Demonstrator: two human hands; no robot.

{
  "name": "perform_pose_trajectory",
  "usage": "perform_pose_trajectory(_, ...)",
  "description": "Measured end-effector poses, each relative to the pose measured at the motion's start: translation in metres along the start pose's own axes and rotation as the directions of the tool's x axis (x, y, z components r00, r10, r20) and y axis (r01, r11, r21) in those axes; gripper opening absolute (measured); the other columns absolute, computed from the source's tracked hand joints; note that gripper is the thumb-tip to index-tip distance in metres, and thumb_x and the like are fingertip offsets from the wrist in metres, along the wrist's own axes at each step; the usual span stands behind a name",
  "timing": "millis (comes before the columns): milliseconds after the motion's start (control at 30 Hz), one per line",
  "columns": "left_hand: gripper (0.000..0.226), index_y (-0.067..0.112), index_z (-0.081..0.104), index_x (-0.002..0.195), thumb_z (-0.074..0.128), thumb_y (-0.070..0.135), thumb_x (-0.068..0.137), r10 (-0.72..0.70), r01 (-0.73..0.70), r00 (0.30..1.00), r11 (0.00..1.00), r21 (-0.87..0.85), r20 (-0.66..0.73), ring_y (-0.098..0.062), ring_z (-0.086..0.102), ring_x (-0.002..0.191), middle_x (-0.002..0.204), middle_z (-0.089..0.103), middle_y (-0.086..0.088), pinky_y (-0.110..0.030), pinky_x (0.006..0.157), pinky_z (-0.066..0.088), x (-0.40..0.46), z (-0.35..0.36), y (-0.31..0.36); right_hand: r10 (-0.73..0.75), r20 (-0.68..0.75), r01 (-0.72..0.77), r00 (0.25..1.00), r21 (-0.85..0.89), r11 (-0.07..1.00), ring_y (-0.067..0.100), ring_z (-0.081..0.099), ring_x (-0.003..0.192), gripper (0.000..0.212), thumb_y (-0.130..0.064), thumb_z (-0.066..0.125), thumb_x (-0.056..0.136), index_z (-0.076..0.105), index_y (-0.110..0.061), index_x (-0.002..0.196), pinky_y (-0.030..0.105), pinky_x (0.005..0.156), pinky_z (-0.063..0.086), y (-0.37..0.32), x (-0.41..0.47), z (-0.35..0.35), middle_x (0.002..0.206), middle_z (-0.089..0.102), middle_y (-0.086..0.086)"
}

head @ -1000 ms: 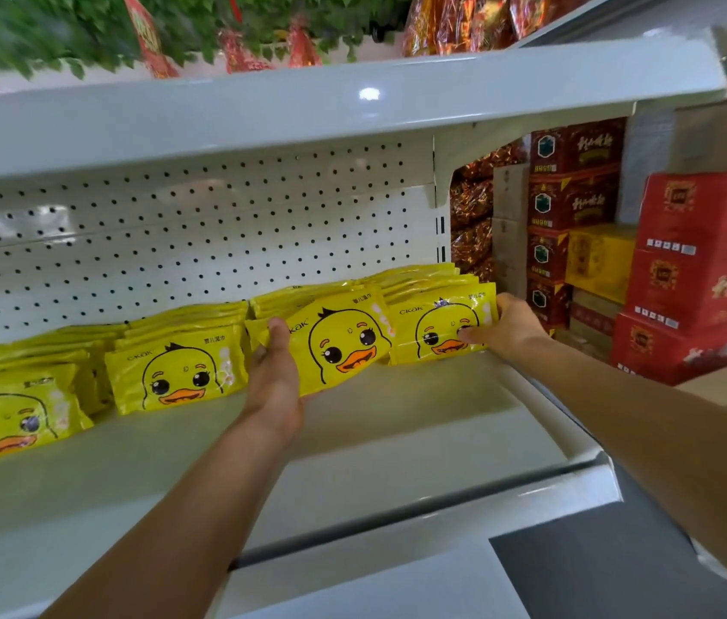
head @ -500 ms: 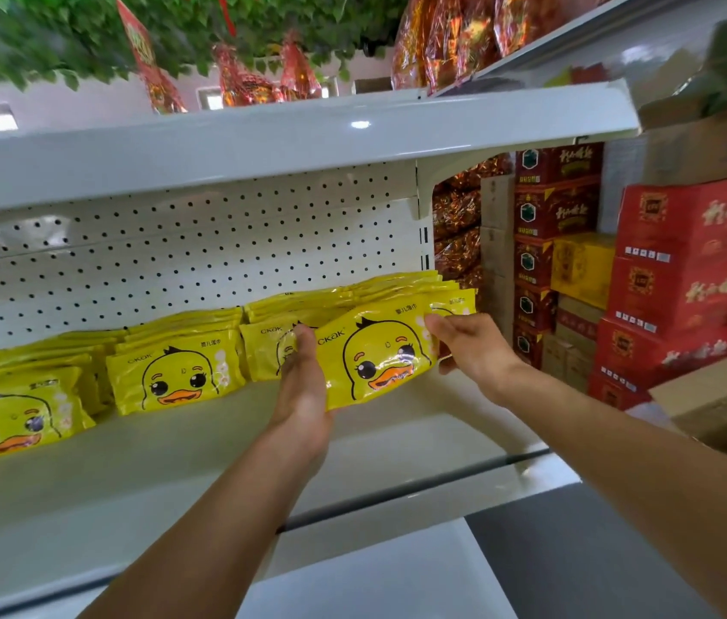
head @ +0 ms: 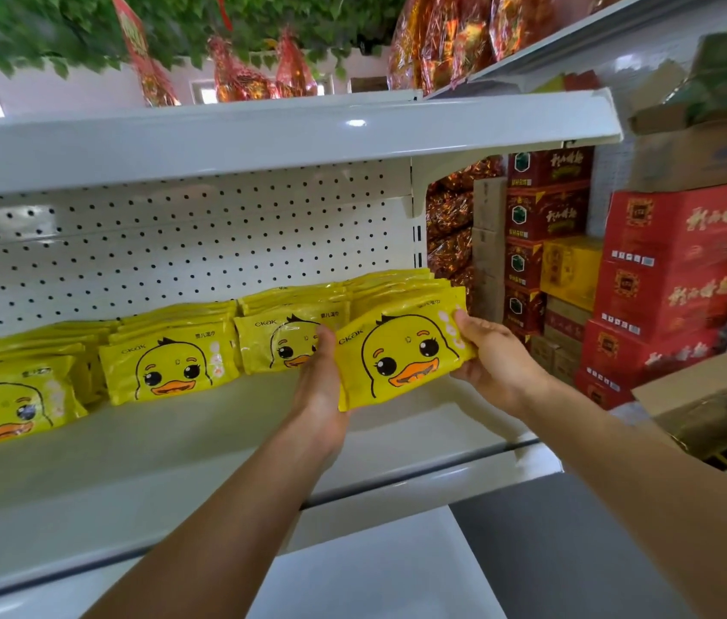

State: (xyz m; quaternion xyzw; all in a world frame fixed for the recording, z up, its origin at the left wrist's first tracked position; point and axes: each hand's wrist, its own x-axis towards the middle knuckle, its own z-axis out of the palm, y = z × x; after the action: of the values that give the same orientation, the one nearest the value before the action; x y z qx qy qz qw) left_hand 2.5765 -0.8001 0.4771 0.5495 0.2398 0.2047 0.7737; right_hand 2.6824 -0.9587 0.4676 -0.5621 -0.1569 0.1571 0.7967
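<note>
A yellow duck-face wipes pack is held between both hands at the right end of the white shelf. My left hand grips its left edge, and my right hand grips its right edge with the thumb on the front. The pack tilts a little, lower at the left. Behind it lies a stack of the same packs. More duck packs stand in rows to the left along the pegboard back.
An upper white shelf overhangs the packs. Red and yellow cartons are stacked to the right, with an open cardboard box near my right forearm. Red wrapped goods and green foliage sit on top.
My left hand carried a pack from the middle stack rightward to the right-end stack. My right hand left the right-end pack and took hold of the moved pack's right edge.
</note>
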Motion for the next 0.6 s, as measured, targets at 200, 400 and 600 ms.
perform_pose_trajectory(200,0.072,0.024,0.034,0.148,0.032,0.069,0.092,0.048,-0.031,0.997,0.967,0.252,-0.063,-0.026,0.040,0.135,0.152,0.037,-0.001,-0.046,0.112,0.033,0.002,0.016,0.000,0.030,0.040,-0.009,0.999,-0.453,0.892,0.013,0.063,0.102,0.069,-0.057,0.081,0.062,0.063,-0.022,0.118,0.027,0.082,0.046,0.002,0.000,-0.024,0.113,0.070,-0.002)
perform_pose_trajectory(400,0.063,0.024,0.037,0.147,0.033,0.061,0.095,0.147,-0.178,0.984,0.866,0.466,0.104,-0.022,0.034,0.140,0.156,0.030,0.002,-0.037,0.110,0.028,0.009,0.019,-0.002,-0.105,0.022,0.093,0.994,-0.661,0.745,0.013,0.068,0.090,0.049,-0.012,0.088,0.063,0.063,-0.022,0.104,0.023,0.076,0.051,0.000,0.006,-0.032,0.094,0.072,-0.005)
perform_pose_trajectory(600,0.037,0.026,0.051,0.119,0.038,0.054,0.098,0.215,-0.255,0.967,0.850,0.461,0.139,-0.024,0.053,0.113,0.126,0.054,-0.004,-0.046,0.105,0.042,0.033,0.022,-0.008,-0.145,-0.069,0.065,0.987,-0.654,0.754,0.008,0.063,0.076,0.050,-0.013,0.087,0.065,0.057,-0.016,0.105,0.016,0.054,0.045,0.003,0.027,-0.029,0.093,0.068,0.000)
